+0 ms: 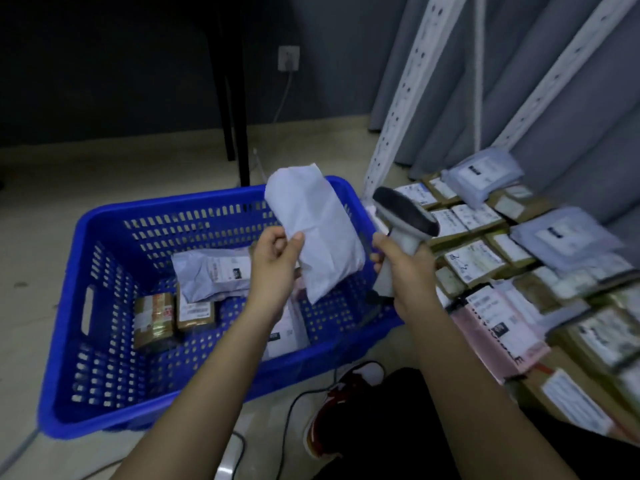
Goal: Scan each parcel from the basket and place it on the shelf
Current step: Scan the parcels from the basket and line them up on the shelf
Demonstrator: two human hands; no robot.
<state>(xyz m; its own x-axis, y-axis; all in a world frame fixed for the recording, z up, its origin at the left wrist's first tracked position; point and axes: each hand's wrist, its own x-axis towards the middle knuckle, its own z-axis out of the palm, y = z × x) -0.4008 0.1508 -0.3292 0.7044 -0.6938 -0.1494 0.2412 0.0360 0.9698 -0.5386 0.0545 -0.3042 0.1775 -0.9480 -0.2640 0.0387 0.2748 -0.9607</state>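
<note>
L hand (pixel 277 258) pinches white parcel (pixel 318 233), R hand (pixel 401 261) grips scanner (pixel 403 216); beige floor (pixel 52 202), grey curtain (pixel 554 98).

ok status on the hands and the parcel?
Left hand pinches white parcel above blue basket. Right hand grips scanner. No label showing on parcel. Nothing in the way.

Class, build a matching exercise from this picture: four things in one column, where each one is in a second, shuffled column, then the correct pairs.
Things
1. white poly parcel
2. scanner
3. brown taped box
4. pink mailer

Places
A. on the shelf among labelled parcels
B. gripped by the right hand
C. on the floor of the blue basket
D. pinched by the left hand above the basket

Pairs: 1-D, 2-B, 3-C, 4-A
</note>
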